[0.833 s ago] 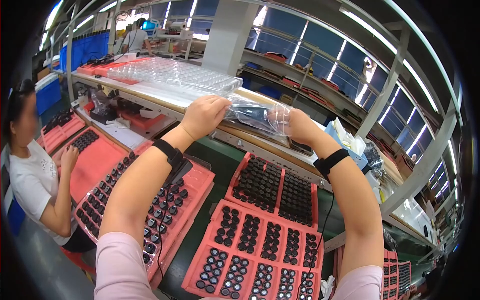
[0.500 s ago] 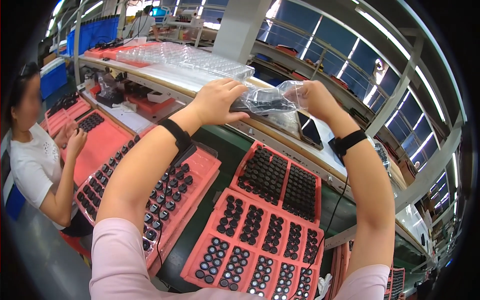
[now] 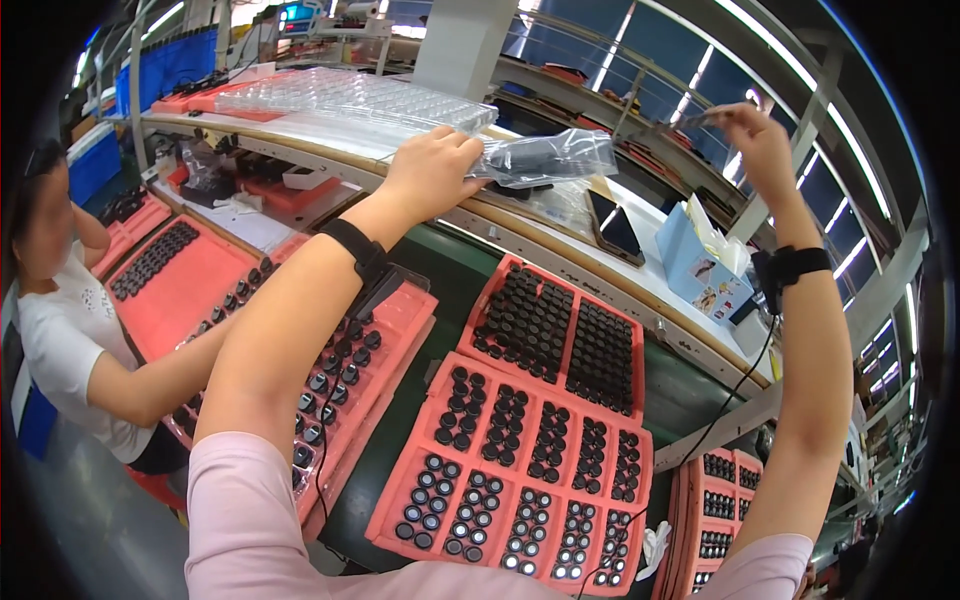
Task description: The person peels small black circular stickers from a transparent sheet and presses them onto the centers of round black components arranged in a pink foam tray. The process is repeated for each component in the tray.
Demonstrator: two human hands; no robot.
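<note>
My left hand (image 3: 432, 172) is closed on the near end of a clear plastic bag (image 3: 560, 156), held above the edge of the long bench. Something dark shows through the bag, but its kind cannot be made out. Off to the right, my right hand (image 3: 758, 150) is raised, well apart from the bag. Its fingers pinch a thin, narrow strip-like thing (image 3: 700, 119), blurred against the background. A dark phone-like slab (image 3: 614, 228) lies on the bench below the bag.
Red trays (image 3: 545, 378) of small black round parts stand below the bench, with more at left. A clear blister tray (image 3: 350, 100) and light blue box (image 3: 700, 265) sit on the bench. A co-worker (image 3: 70, 330) at left reaches toward the trays. A black cable (image 3: 728, 420) hangs near my right arm.
My right hand has left the bag and swung up and right with the thin strip-like thing. My left hand still holds the bag. The co-worker's arm has moved toward the trays.
</note>
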